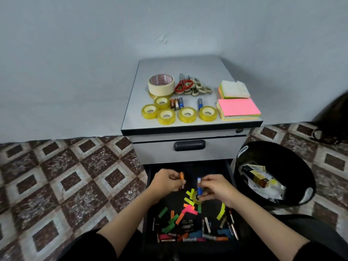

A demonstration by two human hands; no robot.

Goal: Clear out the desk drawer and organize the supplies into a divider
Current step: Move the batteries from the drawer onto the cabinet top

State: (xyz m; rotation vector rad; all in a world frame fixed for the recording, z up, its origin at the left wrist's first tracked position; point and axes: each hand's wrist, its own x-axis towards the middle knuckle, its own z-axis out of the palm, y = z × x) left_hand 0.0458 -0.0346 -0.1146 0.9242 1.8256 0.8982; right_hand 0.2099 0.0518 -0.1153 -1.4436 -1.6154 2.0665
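Over the open drawer (175,204), your left hand (165,180) has its fingers curled round an orange battery (182,182), holding it upright. Just to the right, your right hand (216,188) pinches a blue battery (199,187), also upright, between thumb and fingertips; the two hands are close but apart. A yellow tape roll (196,198) lies on the drawer floor beneath the right hand, and you cannot tell whether the fingers touch it. Nearer to you, coloured paper strips (188,210) and loose batteries (207,225) are scattered across the drawer. On the worktop (180,66) of the cabinet, farther away, sit a masking tape roll (161,84), red-handled scissors (183,84), five clear tape rolls (187,114), four batteries (176,104) and stacks of sticky notes (238,108). A black bin (308,178) holding packaging stands on the floor to the right of the drawer.
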